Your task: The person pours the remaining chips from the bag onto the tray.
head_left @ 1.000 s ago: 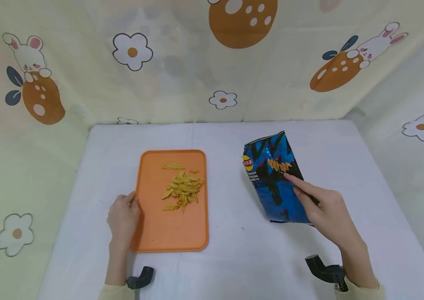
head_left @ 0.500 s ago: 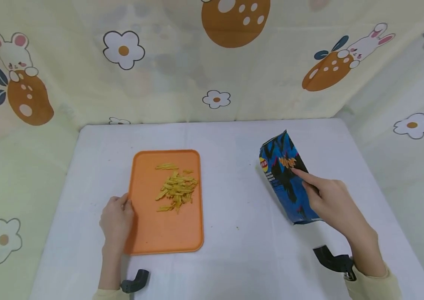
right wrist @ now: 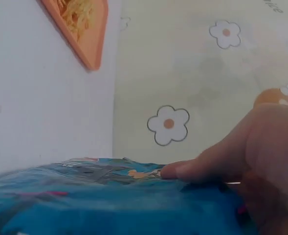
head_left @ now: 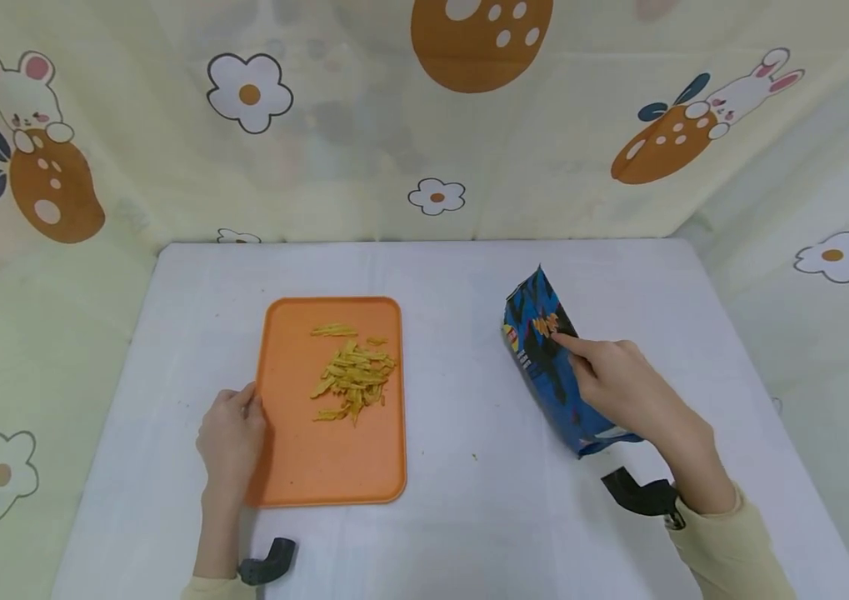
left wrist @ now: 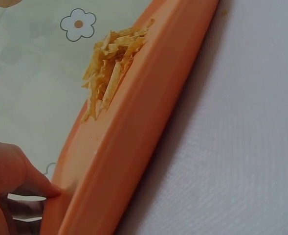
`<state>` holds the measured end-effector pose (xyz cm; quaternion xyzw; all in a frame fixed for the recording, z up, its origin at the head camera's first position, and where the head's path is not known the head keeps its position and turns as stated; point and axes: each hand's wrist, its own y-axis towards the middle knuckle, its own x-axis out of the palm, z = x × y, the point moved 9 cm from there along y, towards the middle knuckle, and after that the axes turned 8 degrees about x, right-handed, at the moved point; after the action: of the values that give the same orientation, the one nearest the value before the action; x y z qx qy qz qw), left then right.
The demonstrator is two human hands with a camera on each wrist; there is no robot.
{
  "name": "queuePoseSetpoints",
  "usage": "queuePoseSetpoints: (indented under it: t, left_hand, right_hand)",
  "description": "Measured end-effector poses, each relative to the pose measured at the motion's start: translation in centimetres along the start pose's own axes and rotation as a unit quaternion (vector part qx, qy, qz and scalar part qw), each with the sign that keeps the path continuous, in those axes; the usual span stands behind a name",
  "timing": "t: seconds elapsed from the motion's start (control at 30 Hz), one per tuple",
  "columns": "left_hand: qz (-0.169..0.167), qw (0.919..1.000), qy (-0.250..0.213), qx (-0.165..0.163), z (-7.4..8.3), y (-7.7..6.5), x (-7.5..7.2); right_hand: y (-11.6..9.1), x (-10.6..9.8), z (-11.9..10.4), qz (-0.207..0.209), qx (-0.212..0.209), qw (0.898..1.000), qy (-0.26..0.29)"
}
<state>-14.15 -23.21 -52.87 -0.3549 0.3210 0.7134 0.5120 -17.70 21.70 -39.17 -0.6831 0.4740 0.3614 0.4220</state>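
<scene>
Head view shows a shiny blue crinkly snack bag lying on the right side of the white cloth-covered surface. The right hand rests on top of the bag, with its pointing finger stretched out flat toward the far end. Its other fingers look curled at the bag's edge, so this grip seems to hold the bag. In the right wrist view the fingertip presses down on the blue foil.

Well apart to the left lies a flat orange plastic tray. A small heap of thin yellow snack sticks sits in the far half of it. The left hand rests at the tray's left rim near the front. The left wrist view shows a finger touching the rim, a light grip and not a tight one.

My guess is the sticks are already out and the bag is being put down. The next move needs the right hand to let go softly, so the light bag does not slide or tip.
</scene>
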Motion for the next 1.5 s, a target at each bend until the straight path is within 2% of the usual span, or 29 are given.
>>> queuePoseSetpoints:
  t: [0.2,0.37,0.47,0.57,0.67,0.77,0.87,1.1,1.5]
  left_hand:
    - [0.006,1.0000,0.003,0.003,0.2,-0.1,-0.3]
    - [0.003,1.0000,0.005,0.002,0.3,-0.1,-0.4]
    - [0.002,1.0000,0.006,0.003,0.2,0.0,-0.4]
    - [0.004,1.0000,0.007,0.002,0.3,0.0,-0.4]
    - [0.010,0.9999,0.008,-0.003,0.2,0.0,-0.4]
    - [0.014,0.9999,0.007,-0.003,0.1,-0.2,-0.4]
    - [0.013,0.9999,0.004,0.001,0.2,-0.3,-0.3]
    - [0.019,0.9997,0.003,0.012,0.4,-0.2,-0.4]
    - [0.011,0.9998,0.009,0.012,0.3,-0.2,-0.2]
  right_hand:
    - [0.6,1.7,-0.9,-0.039,-0.003,0.999,0.027]
    - [1.2,4.1,-2.2,-0.035,-0.011,0.998,0.054]
    - [1.3,5.3,-3.2,0.009,-0.018,0.997,0.069]
    - [1.1,6.2,-4.4,0.082,-0.030,0.995,0.050]
    - [0.7,7.4,-6.1,0.149,-0.050,0.987,0.022]
    - [0.6,9.3,-7.5,0.184,-0.062,0.981,-0.002]
    - [0.5,11.6,-8.4,0.198,-0.066,0.978,-0.027]
    - [1.3,15.8,-9.3,0.184,-0.047,0.981,-0.034]
    - [3.4,17.6,-8.8,0.168,0.005,0.986,-0.012]
